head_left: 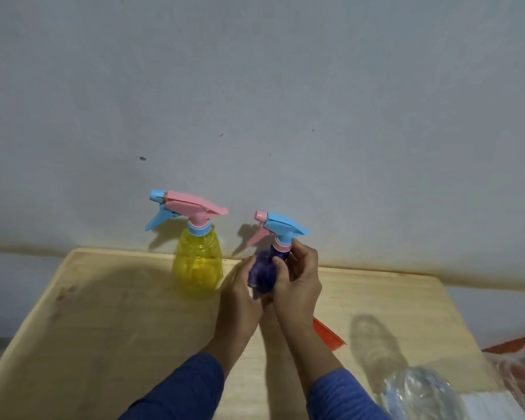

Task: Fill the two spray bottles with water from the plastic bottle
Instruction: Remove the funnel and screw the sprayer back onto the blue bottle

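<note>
Your left hand (240,294) wraps the body of the purple spray bottle (262,275), which stands near the far edge of the worktop (109,316), about midway along it. Your right hand (297,277) curls round its neck, fingers just under the pink collar and the blue trigger head (282,228). The step in hand looks like unscrewing that head. Keep the left hand firm and low so the body cannot spin, and turn only the collar with the right, not the trigger. Lift the head straight up once it is loose, so the dip tube comes out clean.

The yellow spray bottle (198,265) stands just beside, toward the far left corner, its head on. The plastic bottle (419,395) is at the near right corner, blurred. An orange-red piece (328,333) lies behind your right wrist.
</note>
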The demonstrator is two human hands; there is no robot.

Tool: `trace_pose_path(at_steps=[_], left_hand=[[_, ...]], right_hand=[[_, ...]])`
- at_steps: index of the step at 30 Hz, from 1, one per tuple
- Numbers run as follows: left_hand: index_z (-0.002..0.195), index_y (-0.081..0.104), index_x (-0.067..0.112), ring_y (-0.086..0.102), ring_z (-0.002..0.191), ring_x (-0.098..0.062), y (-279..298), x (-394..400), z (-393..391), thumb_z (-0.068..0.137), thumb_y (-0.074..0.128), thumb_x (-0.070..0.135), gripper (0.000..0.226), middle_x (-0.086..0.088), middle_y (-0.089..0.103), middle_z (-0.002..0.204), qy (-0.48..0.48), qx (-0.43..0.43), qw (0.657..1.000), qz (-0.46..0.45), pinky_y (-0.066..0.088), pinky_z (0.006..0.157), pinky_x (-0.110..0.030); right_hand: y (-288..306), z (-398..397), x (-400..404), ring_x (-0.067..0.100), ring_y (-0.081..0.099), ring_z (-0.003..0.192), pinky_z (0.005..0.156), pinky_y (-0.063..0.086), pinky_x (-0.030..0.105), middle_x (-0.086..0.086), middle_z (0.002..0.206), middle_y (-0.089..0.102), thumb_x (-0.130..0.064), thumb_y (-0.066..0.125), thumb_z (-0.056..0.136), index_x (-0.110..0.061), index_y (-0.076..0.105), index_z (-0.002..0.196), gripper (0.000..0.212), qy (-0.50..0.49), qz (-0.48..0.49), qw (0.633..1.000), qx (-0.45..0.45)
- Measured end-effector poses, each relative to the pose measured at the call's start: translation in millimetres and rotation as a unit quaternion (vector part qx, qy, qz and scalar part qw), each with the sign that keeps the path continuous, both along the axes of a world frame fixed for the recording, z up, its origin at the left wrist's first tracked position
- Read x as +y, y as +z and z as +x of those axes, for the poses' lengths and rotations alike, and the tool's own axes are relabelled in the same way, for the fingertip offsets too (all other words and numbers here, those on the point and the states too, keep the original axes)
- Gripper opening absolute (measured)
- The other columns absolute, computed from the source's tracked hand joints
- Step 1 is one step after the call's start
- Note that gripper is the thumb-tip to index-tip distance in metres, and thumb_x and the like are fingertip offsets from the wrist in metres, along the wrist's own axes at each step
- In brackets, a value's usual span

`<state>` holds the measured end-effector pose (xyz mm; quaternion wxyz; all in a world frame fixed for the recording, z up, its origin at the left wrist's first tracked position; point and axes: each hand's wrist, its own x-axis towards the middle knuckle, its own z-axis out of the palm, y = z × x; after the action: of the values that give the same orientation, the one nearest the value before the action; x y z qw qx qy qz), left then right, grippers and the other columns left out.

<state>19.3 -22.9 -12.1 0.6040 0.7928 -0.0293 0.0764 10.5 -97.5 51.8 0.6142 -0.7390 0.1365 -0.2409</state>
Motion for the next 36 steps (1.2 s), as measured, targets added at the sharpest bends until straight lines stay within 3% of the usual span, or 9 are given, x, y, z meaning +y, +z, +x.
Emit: trace_pose_path(at_steps=[4,8,12,15,17,19,24,28,36], left_hand=[[0.130,0.048,0.016,0.056,0.111,-0.013,-3,-5,-3,0.073,0.069,-0.009,0.067,0.005,0.054,0.123,0.013,0.008,1.000,-0.023,0.044,0.089,-0.010],[0.125,0.046,0.027,0.056,0.109,-0.009,-3,-4,-4,0.071,0.071,-0.007,0.069,0.014,0.053,0.118,0.007,-0.016,1.000,-0.016,0.045,0.093,-0.016],[0.130,0.049,0.015,0.056,0.113,-0.017,1,-1,-3,0.069,0.075,-0.001,0.068,0.002,0.055,0.124,-0.002,0.005,1.000,0.024,0.047,0.097,-0.028],[0.137,0.040,0.015,0.049,0.117,-0.012,17,2,-7,0.070,0.075,0.000,0.077,0.003,0.050,0.128,-0.027,0.053,0.997,0.042,0.036,0.089,-0.005],[0.140,0.035,0.014,0.048,0.118,-0.015,26,4,-11,0.073,0.074,0.005,0.078,0.000,0.051,0.127,-0.031,0.086,0.994,0.065,0.033,0.087,-0.004],[0.137,0.039,0.012,0.051,0.120,-0.024,35,8,-16,0.078,0.071,0.016,0.066,-0.007,0.055,0.129,-0.020,0.112,0.983,0.146,0.038,0.095,-0.021],[0.125,0.049,0.005,0.054,0.113,-0.028,67,25,-29,0.085,0.062,0.035,0.051,-0.012,0.057,0.122,-0.050,0.194,0.932,0.301,0.043,0.090,-0.032],[0.126,0.049,0.007,0.054,0.113,-0.027,90,49,-43,0.086,0.061,0.038,0.052,-0.012,0.052,0.126,-0.041,0.230,0.891,0.389,0.046,0.089,-0.032],[0.109,0.057,0.010,0.059,0.098,-0.023,127,102,-41,0.088,0.058,0.029,0.029,-0.007,0.056,0.114,-0.006,0.256,0.838,0.482,0.042,0.069,-0.026]], right_hand=[[-4,-5,0,-0.008,0.062,0.091,0.081,0.045,0.005,-0.020,0.098,0.063,0.007,0.058,0.085,-0.038,0.051,0.098,0.047,-0.004,-0.013,1.000,-0.001],[-4,-7,0,-0.011,0.060,0.092,0.082,0.044,0.006,-0.027,0.096,0.061,0.003,0.059,0.086,-0.041,0.049,0.099,0.047,0.003,-0.027,1.000,0.011],[4,-13,-4,-0.012,0.057,0.098,0.091,0.047,0.017,-0.027,0.108,0.059,-0.001,0.058,0.086,-0.045,0.043,0.110,0.052,0.021,-0.061,0.997,0.046],[16,-20,-9,0.006,0.048,0.122,0.102,0.039,0.025,-0.006,0.135,0.050,-0.007,0.058,0.087,-0.034,0.028,0.141,0.067,0.045,-0.089,0.987,0.124],[25,-24,-13,0.016,0.041,0.131,0.102,0.033,0.023,0.000,0.144,0.041,-0.010,0.057,0.088,-0.023,0.019,0.148,0.071,0.062,-0.142,0.970,0.189],[34,-26,-17,0.021,0.037,0.133,0.104,0.032,0.024,0.006,0.147,0.037,-0.014,0.055,0.089,-0.012,0.027,0.145,0.063,0.078,-0.214,0.939,0.257],[68,-30,-17,0.027,0.056,0.103,0.077,0.042,0.027,0.014,0.114,0.057,-0.018,0.055,0.085,-0.007,0.056,0.113,0.030,0.138,-0.356,0.853,0.357],[81,-36,-10,0.026,0.058,0.103,0.072,0.041,0.029,0.011,0.112,0.060,-0.022,0.052,0.087,-0.008,0.054,0.113,0.029,0.175,-0.433,0.800,0.376],[81,-33,30,0.028,0.057,0.110,0.075,0.044,0.029,0.013,0.119,0.059,-0.020,0.047,0.090,-0.004,0.055,0.117,0.032,0.221,-0.501,0.753,0.366]])
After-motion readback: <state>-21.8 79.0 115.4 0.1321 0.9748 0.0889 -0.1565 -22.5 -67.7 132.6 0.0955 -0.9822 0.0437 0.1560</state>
